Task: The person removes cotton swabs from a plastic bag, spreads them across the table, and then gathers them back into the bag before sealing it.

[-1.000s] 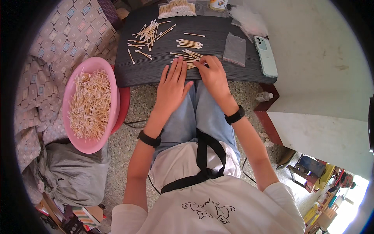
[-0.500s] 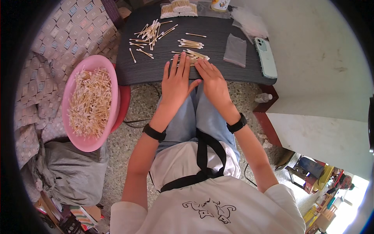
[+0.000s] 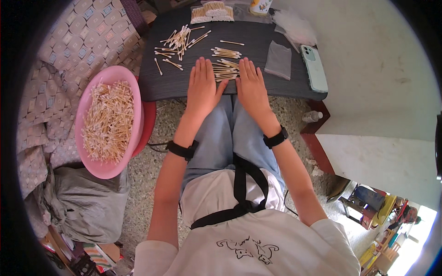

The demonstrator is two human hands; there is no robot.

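Note:
My left hand and my right hand rest at the near edge of the black table, fingers stretched out. Between them lies a layer of cotton swabs, roughly lined up crosswise, with the fingers of each hand beside the swab ends. Just beyond sits a smaller row of swabs, and past that a single swab. To the left spreads a loose, jumbled pile of swabs. Neither hand has its fingers wrapped round anything.
A pink basin heaped with swabs stands at the left. Packed swabs lie at the table's far side. To the right are a small clear bag, a pale green phone and crumpled plastic bags. A wall rises on the right.
My hands have moved from on top of the near swabs out to their two sides. The swabs between them now show more fully.

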